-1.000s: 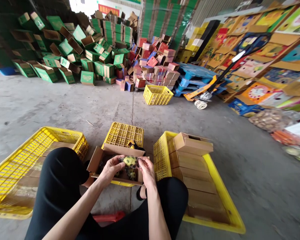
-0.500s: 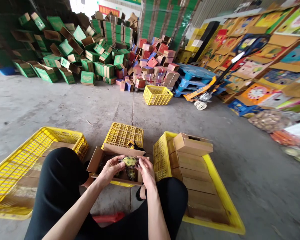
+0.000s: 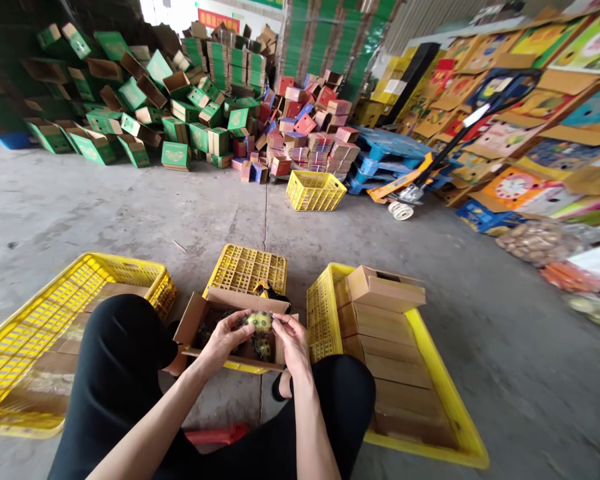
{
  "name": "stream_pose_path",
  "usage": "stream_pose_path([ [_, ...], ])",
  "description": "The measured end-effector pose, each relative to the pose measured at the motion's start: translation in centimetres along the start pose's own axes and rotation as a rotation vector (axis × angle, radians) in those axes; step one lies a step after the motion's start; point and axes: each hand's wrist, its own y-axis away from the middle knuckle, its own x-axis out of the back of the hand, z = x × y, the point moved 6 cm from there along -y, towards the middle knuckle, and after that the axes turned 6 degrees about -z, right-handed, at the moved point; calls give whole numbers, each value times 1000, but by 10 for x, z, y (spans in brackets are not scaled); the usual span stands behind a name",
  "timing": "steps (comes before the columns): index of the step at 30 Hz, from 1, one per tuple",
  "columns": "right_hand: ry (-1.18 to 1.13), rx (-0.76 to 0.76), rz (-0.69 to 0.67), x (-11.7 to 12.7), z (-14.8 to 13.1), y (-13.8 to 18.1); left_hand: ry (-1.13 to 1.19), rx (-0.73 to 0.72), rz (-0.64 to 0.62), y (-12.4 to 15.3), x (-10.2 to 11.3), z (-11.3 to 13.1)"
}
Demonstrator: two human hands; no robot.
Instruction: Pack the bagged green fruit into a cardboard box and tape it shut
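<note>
Over the carton [image 3: 247,299], my left hand [image 3: 227,335] and right hand [image 3: 291,335] pinch a spotted object [image 3: 260,323], likely light, best held endwise.

Carton walls [image 3: 233,299] bar the sides; above lies open.

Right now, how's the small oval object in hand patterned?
The object is yellow with dark spots; head view.

No wording can be read: the characters on the red banner [image 3: 219,20], far beyond the fingers [image 3: 230,322], are too small; print on the green carton [image 3: 175,156], also beyond them, blurs.
</note>
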Motion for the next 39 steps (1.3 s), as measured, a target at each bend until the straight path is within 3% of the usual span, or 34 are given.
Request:
stream_pose_path([
  [12, -26, -18, -46, -4, -8, 4, 49, -24, 96, -1, 5, 4],
  [19, -79, -189, -132, -12, 7, 7, -22, -83, 76, -3, 11, 14],
  [25, -86, -139, -90, -10, 6, 3, 4, -103, 19, -3, 8, 13],
  [30, -76, -101, -93, -7, 4, 3, 113, -25, 77, -2, 8, 10],
  [35, -56, -77, -125, -9, 3, 4, 52, 25, -6, -3, 3, 10],
  [39, -99, -76, -140, -13, -2, 6, 53, 4, 18, -3, 8, 10],
])
